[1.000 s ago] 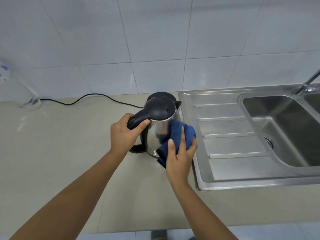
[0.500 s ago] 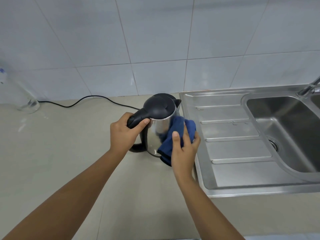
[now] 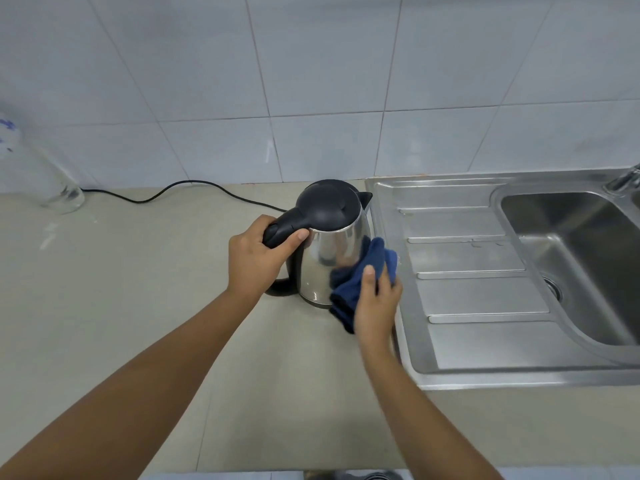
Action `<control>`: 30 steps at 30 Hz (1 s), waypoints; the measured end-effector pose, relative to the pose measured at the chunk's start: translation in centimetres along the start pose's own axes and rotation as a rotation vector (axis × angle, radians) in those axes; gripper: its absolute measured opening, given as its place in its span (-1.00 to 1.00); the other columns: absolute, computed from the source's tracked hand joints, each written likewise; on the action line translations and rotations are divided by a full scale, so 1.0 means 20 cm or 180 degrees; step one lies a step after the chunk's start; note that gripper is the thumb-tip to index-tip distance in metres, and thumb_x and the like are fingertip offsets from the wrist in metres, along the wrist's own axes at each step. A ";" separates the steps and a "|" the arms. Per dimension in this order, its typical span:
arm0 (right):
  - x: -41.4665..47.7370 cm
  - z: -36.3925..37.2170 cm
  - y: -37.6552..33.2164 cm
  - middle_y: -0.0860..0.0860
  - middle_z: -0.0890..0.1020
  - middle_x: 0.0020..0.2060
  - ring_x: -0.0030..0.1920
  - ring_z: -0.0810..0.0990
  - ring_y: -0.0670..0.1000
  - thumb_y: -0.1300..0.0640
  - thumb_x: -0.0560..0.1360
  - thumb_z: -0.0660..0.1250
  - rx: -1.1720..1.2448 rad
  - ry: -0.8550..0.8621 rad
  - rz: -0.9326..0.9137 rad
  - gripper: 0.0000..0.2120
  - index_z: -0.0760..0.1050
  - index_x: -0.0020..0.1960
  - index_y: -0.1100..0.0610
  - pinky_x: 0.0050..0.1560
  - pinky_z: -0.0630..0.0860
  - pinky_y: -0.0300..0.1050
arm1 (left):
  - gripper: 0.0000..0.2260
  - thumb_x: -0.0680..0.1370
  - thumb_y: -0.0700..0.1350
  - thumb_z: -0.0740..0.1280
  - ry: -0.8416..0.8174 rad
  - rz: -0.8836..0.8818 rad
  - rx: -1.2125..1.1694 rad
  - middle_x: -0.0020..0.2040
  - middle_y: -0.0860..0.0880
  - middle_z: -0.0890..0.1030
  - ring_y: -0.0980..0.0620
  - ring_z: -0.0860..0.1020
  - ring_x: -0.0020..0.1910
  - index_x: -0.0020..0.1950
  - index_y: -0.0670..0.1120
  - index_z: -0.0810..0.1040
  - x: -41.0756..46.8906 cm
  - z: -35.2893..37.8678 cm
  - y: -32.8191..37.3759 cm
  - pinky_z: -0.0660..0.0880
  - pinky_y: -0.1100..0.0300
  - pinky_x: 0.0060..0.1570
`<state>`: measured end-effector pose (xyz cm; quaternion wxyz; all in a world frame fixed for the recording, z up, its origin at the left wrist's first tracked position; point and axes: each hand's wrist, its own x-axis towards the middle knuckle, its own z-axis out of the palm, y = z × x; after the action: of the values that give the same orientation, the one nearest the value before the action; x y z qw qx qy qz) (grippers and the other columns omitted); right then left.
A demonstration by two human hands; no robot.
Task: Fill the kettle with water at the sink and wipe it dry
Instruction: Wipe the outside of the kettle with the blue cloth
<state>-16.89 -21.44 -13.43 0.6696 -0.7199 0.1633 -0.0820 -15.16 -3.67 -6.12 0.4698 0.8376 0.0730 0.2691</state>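
A steel kettle (image 3: 325, 261) with a black lid and black handle stands upright on the beige counter, just left of the sink unit. My left hand (image 3: 254, 259) grips the top of its handle. My right hand (image 3: 377, 303) presses a dark blue cloth (image 3: 360, 278) against the kettle's lower right side. The cloth hides part of the kettle's base. The steel sink (image 3: 568, 258) lies to the right, with its ribbed draining board next to the kettle.
A black power cord (image 3: 180, 190) runs along the counter behind the kettle toward the left. A clear glass bottle (image 3: 38, 174) stands at the far left by the tiled wall. The tap (image 3: 625, 180) shows at the right edge above the basin.
My right hand with the cloth has slid down and to the right along the kettle's side, baring more steel. My left hand keeps its hold on the handle.
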 end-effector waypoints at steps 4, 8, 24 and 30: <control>-0.27 0.11 -0.04 0.12 0.20 0.50 0.43 0.28 0.07 -0.13 0.57 0.25 -0.0540 0.0011 -0.1160 -0.47 0.17 0.49 -0.35 0.39 0.26 -0.08 | -0.62 0.35 0.29 0.41 -0.0093 0.0013 0.0032 -0.39 0.15 0.55 0.17 0.52 -0.35 -0.16 -0.01 0.55 0.00 -0.01 0.00 0.40 0.44 -0.34; -0.08 0.04 -0.11 0.15 0.30 0.45 0.17 0.44 0.21 -0.04 0.60 0.25 -0.1648 0.0292 -0.2608 -0.62 0.42 0.41 -0.10 0.21 0.40 0.03 | -0.66 0.38 0.29 0.39 -0.0189 0.0101 0.0065 -0.39 0.21 0.53 0.22 0.52 -0.34 -0.12 0.04 0.54 0.01 -0.03 0.00 0.40 0.44 -0.34; 0.06 -0.15 -0.11 0.03 0.37 0.38 0.04 0.40 0.18 0.34 0.40 0.39 -0.2840 0.0016 -0.4530 -0.50 0.61 0.24 -0.10 0.03 0.42 0.12 | -0.55 0.46 0.31 0.28 -0.0221 0.0126 0.0011 -0.45 0.10 0.46 0.13 0.45 -0.45 -0.18 -0.09 0.52 0.02 -0.02 -0.02 0.42 0.23 -0.40; -0.04 -0.08 -0.04 0.09 0.34 0.38 0.02 0.39 0.20 0.37 0.40 0.37 -0.2806 0.0329 -0.4141 -0.42 0.56 0.30 -0.12 0.00 0.48 0.13 | -0.52 0.47 0.32 0.25 -0.0168 0.0196 0.0092 -0.44 0.11 0.46 0.15 0.45 -0.43 -0.17 -0.12 0.53 0.01 -0.02 -0.02 0.36 0.34 -0.41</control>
<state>-17.96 -22.61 -12.44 0.1315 -0.8653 -0.2425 -0.4185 -15.13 -2.98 -6.16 0.4509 0.8529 0.0387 0.2601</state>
